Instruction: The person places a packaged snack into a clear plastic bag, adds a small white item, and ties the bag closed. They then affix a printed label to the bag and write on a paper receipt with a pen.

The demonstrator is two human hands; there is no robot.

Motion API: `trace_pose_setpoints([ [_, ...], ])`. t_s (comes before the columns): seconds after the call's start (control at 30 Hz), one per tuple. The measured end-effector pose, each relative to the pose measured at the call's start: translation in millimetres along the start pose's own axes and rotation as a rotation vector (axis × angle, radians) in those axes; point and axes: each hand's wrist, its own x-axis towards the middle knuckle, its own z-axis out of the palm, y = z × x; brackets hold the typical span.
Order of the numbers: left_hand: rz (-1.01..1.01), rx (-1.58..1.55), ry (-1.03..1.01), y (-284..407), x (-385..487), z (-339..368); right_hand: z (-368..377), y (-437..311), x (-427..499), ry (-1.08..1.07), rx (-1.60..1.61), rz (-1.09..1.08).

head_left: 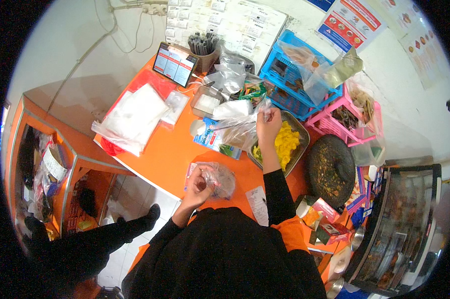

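My left hand (199,185) is at the near edge of the orange table, its fingers closed on a clear plastic bag (225,181). That bag rests over a flat pinkish packet (190,172), which is mostly covered. My right hand (268,125) is raised farther back and pinches thin clear plastic (243,125) that trails to the left. Beneath the plastic is a blue, white and green printed box (210,135), partly hidden. Just behind my right wrist stands a metal tray (303,144) of yellow food (287,142).
A stone mortar (329,172) stands at right, below pink (333,127) and blue (284,71) baskets. White plastic bags (135,116) lie left, near a propped tablet (175,64). A paper slip (258,205) lies close to me. Another person's dark-clothed arm (98,239) is at lower left.
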Motion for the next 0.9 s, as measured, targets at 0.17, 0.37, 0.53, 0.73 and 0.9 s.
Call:
trace_pose_setpoints([
  [0.17, 0.021, -0.035, 0.026, -4.8, 1.8, 3.9, -8.7, -20.1, -13.8, -0.065, 0.453, 0.119],
  [0.37, 0.044, -0.016, 0.029, -1.8, 5.1, 12.6, -18.9, -39.7, -27.6, -0.141, 0.496, 0.147],
  [0.53, 0.013, 0.024, 0.061, 2.9, 3.5, 16.1, -35.6, -51.9, -41.5, -0.303, 0.252, 0.093],
  [0.73, 0.069, 0.337, 0.151, 8.7, 22.6, 32.0, -51.9, -65.3, -73.5, -0.684, 0.428, 0.106],
  [0.9, 0.008, 0.483, 0.201, 0.0, 40.7, 42.8, -70.3, -68.4, -106.0, -0.803, 0.499, 0.019],
])
